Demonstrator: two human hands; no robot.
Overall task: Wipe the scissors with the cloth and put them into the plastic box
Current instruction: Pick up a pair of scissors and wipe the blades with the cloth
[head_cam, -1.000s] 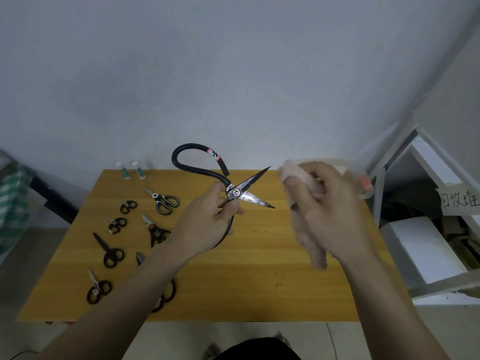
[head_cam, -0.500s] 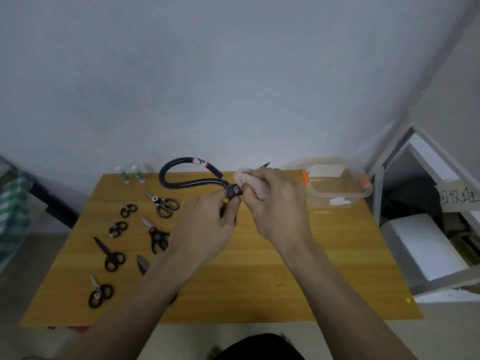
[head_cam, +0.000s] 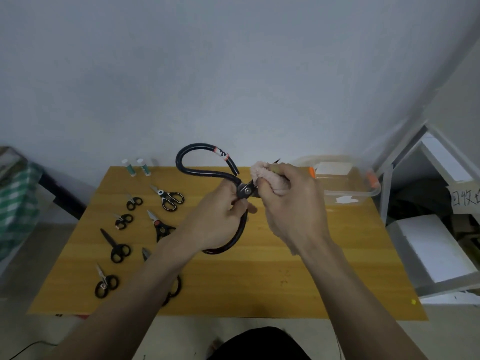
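above the desk (head_cam: 259,281) centre, the left hand (head_cam: 218,219) pinches the scissors (head_cam: 205,170) at the pivot while right-hand fingers (head_cam: 265,184) squeeze the cloth (head_cam: 270,175) round the blades, best drawn tipward toward the box (head_cam: 348,193) at 2 o'clock.

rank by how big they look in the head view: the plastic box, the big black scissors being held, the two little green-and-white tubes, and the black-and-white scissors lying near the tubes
1. plastic box
2. big black scissors, though they are held up nearer the camera, so they and the box could swap
3. black-and-white scissors
4. the two tubes, which look alike
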